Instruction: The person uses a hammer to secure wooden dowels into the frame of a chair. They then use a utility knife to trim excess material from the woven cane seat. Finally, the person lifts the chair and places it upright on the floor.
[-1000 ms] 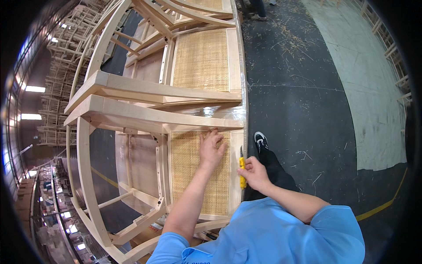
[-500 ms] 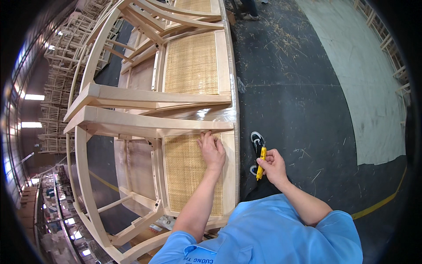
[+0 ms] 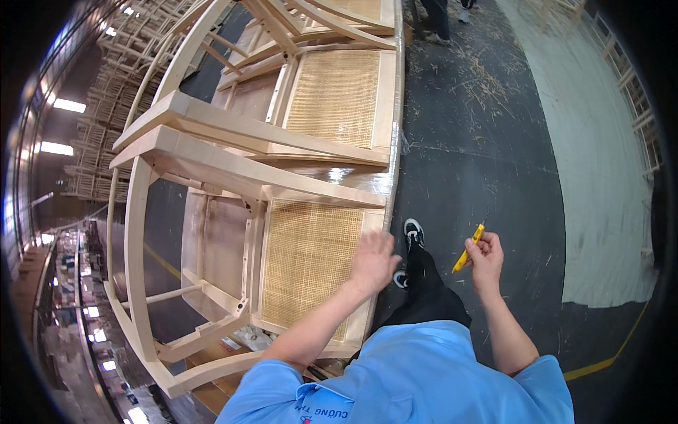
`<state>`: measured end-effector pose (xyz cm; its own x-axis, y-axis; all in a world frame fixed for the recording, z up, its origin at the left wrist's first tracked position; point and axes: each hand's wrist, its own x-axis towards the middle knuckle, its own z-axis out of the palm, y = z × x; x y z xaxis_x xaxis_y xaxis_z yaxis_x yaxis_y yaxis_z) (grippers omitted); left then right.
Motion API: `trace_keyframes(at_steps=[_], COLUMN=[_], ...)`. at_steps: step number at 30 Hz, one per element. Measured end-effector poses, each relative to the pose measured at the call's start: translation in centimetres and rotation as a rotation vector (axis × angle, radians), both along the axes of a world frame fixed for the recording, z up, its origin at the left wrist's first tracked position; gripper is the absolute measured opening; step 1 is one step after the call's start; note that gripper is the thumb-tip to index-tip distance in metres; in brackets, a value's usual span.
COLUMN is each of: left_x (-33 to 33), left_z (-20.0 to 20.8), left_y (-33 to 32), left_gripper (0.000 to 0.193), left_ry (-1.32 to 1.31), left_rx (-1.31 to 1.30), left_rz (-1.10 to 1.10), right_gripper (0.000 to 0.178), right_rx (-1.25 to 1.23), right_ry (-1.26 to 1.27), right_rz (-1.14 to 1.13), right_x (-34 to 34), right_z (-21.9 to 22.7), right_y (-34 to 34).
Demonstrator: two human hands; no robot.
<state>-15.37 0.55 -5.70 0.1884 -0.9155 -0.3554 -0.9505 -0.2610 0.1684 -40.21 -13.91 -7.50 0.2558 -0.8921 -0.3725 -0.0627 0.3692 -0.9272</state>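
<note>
A wooden chair frame (image 3: 205,159) lies on its side at my left, with a woven cane panel (image 3: 311,254) set in its pale wood border. My left hand (image 3: 376,263) is over the panel's right border, slightly blurred, fingers stretched out and holding nothing. Whether it touches the wood I cannot tell. Out to the right, above the floor, my right hand (image 3: 486,260) grips a yellow utility knife (image 3: 467,251), its tip pointing away from me.
A second chair with a cane panel (image 3: 335,95) lies just beyond on the same plastic-covered table (image 3: 390,185). Wood shavings (image 3: 480,78) litter the dark floor. A pale sheet (image 3: 565,148) covers the floor at right. Another person's legs (image 3: 438,21) show at the far end.
My left hand has lifted from the panel's far edge and moved right and toward me. The right hand has carried the knife farther right. The view has shifted a little.
</note>
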Motion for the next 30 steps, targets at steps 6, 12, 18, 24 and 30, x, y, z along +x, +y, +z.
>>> trace_keyframes(at_steps=[6,12,18,24,30], left_x=[0.8,-2.8,-1.8,-7.7,-5.0], left_z=[-0.9,1.1,-1.5,-1.7,-1.3], left_y=[0.2,-0.6,0.5,0.1,3.8], left_gripper=[0.067,0.072,0.077,0.062,0.08], left_ry=[-0.091,0.645,0.097,0.709,0.198], left_rx=[-0.217,0.082,-0.263,-0.185,-0.465], left_rz=[0.247,0.188,0.423,0.026,0.518], right_gripper=[0.026,0.024,0.023,0.025,0.025], right_rx=[0.028,0.04,-0.028,-0.031,0.012], right_ry=[-0.018,-0.006,0.042,0.071,0.074], right_rz=[0.116,0.207,0.334,0.429,0.621], right_x=[1.2,0.2,-0.4,0.1,3.0], right_z=[1.9,1.6,3.4,4.4,5.7], right_y=[1.2,1.1,-0.4,-1.6,-3.3])
